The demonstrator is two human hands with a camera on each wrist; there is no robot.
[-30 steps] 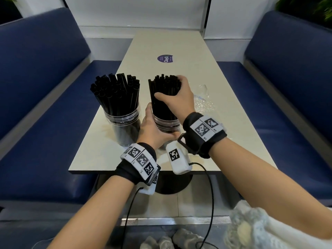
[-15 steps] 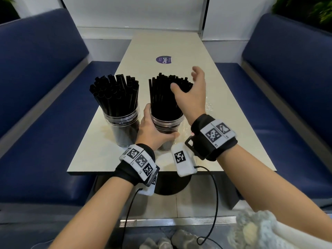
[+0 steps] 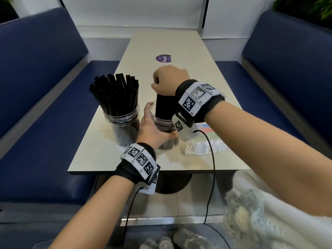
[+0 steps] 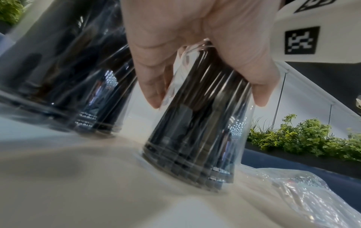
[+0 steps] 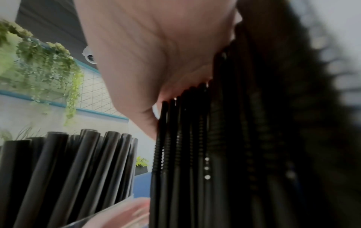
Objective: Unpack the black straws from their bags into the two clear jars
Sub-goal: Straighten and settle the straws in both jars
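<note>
Two clear jars stand on the beige table (image 3: 179,44). The left jar (image 3: 124,128) is full of black straws (image 3: 116,94) that fan out at the top. My left hand (image 3: 152,126) grips the right jar (image 3: 166,130) around its side; in the left wrist view its fingers (image 4: 152,86) and thumb wrap the jar (image 4: 197,135). My right hand (image 3: 168,80) is curled around the top of the straw bundle (image 3: 164,106) standing in that jar. The right wrist view shows the ribbed straws (image 5: 195,146) held against my palm (image 5: 148,54).
A crumpled empty plastic bag (image 3: 206,144) lies on the table right of the right jar, near the front edge; the left wrist view has the same bag (image 4: 304,197). A purple sticker (image 3: 163,58) marks the table's middle. Blue benches (image 3: 45,97) flank both sides.
My right hand, which was open beside the straw tops half a second ago, now wraps them from above. The left hand stays on the right jar. The head view has shifted closer.
</note>
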